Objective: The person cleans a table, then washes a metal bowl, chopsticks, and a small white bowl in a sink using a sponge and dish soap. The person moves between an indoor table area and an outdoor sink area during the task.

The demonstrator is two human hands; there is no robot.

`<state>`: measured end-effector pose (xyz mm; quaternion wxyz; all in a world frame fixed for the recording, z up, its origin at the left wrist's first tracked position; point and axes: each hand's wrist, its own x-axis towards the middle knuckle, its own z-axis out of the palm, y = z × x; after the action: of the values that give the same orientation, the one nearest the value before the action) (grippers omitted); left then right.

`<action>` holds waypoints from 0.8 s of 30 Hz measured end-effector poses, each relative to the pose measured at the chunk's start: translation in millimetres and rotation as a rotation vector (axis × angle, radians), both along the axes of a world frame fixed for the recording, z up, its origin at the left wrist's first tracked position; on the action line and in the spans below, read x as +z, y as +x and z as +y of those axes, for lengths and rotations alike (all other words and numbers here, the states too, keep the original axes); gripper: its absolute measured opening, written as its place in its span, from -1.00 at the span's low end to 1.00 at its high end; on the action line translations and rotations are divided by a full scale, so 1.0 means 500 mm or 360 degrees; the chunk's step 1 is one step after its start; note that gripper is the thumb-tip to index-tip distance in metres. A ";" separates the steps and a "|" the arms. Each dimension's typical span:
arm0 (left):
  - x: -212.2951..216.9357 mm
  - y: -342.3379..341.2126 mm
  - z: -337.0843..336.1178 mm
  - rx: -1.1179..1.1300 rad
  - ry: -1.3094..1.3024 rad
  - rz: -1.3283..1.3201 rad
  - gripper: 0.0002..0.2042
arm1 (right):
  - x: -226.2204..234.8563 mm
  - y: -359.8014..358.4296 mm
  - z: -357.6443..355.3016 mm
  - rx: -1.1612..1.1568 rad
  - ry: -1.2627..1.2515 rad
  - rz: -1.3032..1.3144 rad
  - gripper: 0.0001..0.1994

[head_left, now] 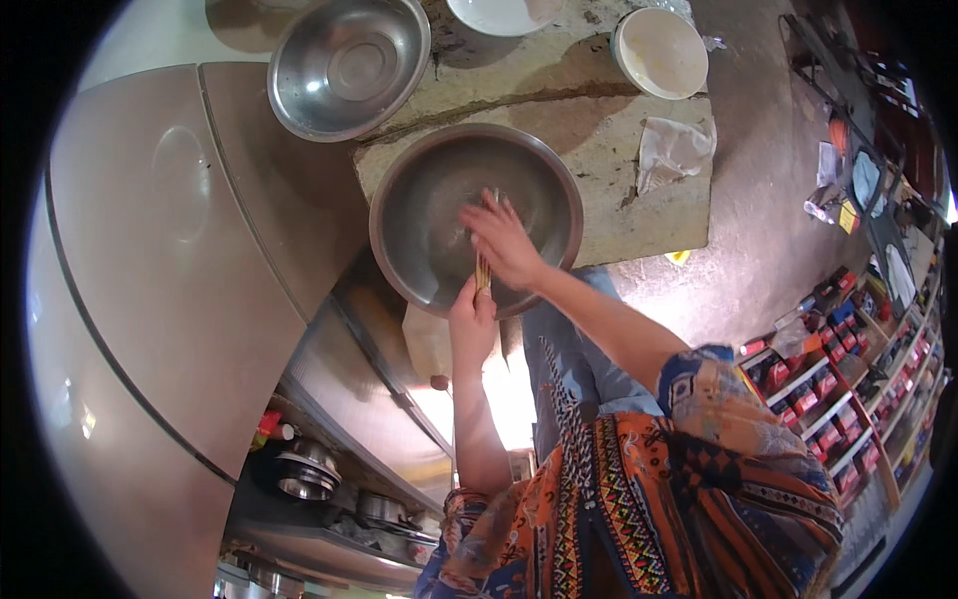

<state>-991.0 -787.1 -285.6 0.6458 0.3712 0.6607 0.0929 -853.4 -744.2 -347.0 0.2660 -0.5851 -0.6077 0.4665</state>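
A large grey metal basin holds what looks like clear water and sits at the near edge of the worn table. My left hand is closed around the lower end of a bundle of thin wooden chopsticks, at the basin's near rim. The sticks point away from me into the basin. Over their upper part lies my right hand, fingers stretched out and slightly blurred, the palm against or just above the sticks. It hides most of the bundle's length.
Beyond the basin stand a shiny metal bowl, a white bowl and a cream bowl. A whitish cloth lies on the worn table. Left is a large cabinet; below it, pots. Stocked shelves stand right.
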 end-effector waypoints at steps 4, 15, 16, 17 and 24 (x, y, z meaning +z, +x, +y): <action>-0.020 0.004 0.005 -0.0101 0.0539 0.0096 -0.71 | 0.006 -0.028 -0.036 -0.0056 -0.0124 0.0032 -0.60; 0.006 -0.010 -0.043 0.0299 -0.0018 0.0134 -0.83 | -0.101 0.019 0.043 -0.0276 -0.0088 -0.0397 -0.66; 0.006 -0.001 -0.041 0.0338 0.0243 0.0207 -0.84 | -0.077 0.007 0.045 -0.0268 -0.0178 -0.0512 -0.67; 0.005 0.002 -0.036 0.0484 0.0081 0.0110 -0.84 | -0.062 -0.002 0.048 -0.0261 -0.0268 -0.0628 -0.68; -0.059 0.046 -0.026 0.0706 -0.0082 0.0026 -0.83 | -0.107 -0.037 0.026 -0.1172 -0.0718 0.0264 -0.75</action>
<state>-967.8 -800.2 -315.2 0.6133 0.2008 0.7337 0.2128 -871.8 -731.1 -400.3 0.3280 -0.7667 -0.2183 0.5069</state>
